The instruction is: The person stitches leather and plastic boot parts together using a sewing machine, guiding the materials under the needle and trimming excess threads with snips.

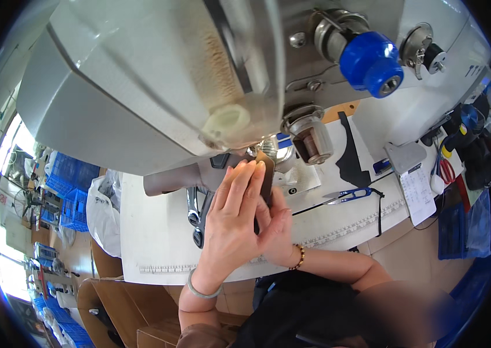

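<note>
1. A grey sewing machine (pixel 141 87) looms directly above both hands.
2. The white bench (pixel 158 243) lies under them.
3. The left hand (pixel 231 223) presses its fingers flat together against a brown leather piece (pixel 266 174).
4. The right hand (pixel 277 229), just beside the left, pinches that piece from behind.
5. Blue-handled snips (pixel 350 195) lie to the right, apart.
</note>
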Demonstrator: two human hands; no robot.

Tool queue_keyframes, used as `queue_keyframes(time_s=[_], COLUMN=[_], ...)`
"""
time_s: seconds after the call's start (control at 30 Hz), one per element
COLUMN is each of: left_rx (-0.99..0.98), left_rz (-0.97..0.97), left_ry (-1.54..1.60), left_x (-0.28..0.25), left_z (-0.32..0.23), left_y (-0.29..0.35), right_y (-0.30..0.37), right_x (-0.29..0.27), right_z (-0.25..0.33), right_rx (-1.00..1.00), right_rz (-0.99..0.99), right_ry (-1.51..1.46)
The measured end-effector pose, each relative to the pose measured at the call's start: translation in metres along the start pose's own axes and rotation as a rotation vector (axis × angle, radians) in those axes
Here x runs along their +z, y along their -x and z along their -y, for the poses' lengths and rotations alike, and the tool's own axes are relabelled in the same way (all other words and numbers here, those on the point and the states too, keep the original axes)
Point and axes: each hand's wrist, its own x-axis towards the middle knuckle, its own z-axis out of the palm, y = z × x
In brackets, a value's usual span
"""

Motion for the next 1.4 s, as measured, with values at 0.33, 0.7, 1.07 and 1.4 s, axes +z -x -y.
queue_keyframes(time_s=[0.33,0.7,1.07,1.4], left_rx=[-0.194,0.034,0.064,-0.005], left_rz=[-0.235,-0.513,-0.506,-0.495], left_ry=[-0.181,-0.027,0.071,0.063], left_x=[0.053,0.061,0.056,0.058], left_z=[0.005,0.025,0.047,0.042], left_y=[0.013,0.011,0.006,0.006], right_y=[0.035,-0.091,-0.093,-0.096], right_x=[-0.056,-0.069,-0.067,-0.062], right_z=[0.024,0.078,0.069,0.075], right_rx=[-0.109,-0.789,-0.806,-0.782], right_rz=[0.656,0.472,0.425,0.41], right_ry=[0.956,1.136,1.167,1.191])
